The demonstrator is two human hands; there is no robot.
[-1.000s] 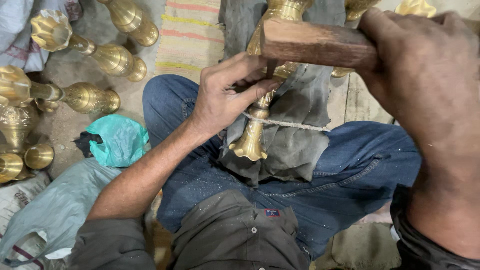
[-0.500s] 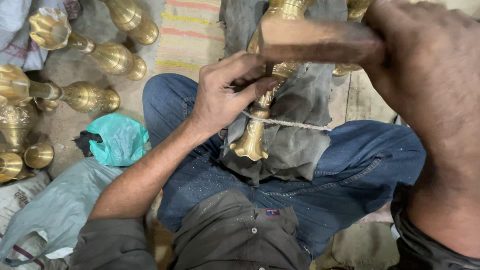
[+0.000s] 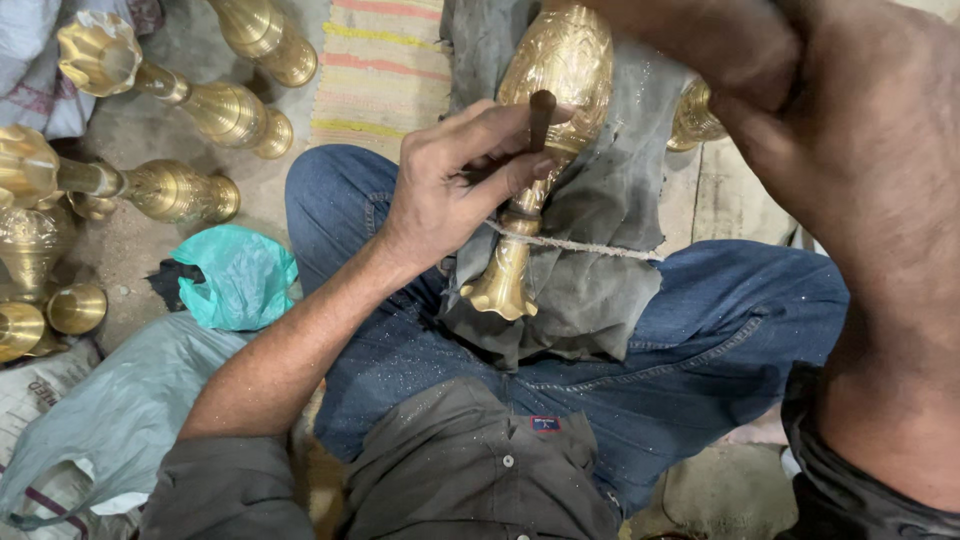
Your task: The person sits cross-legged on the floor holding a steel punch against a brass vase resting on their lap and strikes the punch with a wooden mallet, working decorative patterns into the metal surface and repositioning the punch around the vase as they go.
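Left hand (image 3: 455, 190) pinches a dark punch (image 3: 541, 118) upright on the engraved brass vase (image 3: 553, 110), tied by string onto grey cloth (image 3: 600, 290) over the lap. Right hand (image 3: 800, 90) looms close, blocking the view; its grip can't be told. More brass vases (image 3: 180, 190) lie leftward.

Right hand (image 3: 850, 150) blurred, edge-cropped

Floor (image 3: 150, 250): dusty, bare concrete.
Left of grip: brass vases (image 3: 180, 190) lying down, teal bag (image 3: 235, 275).
Beyond grip: striped mat (image 3: 385, 65).
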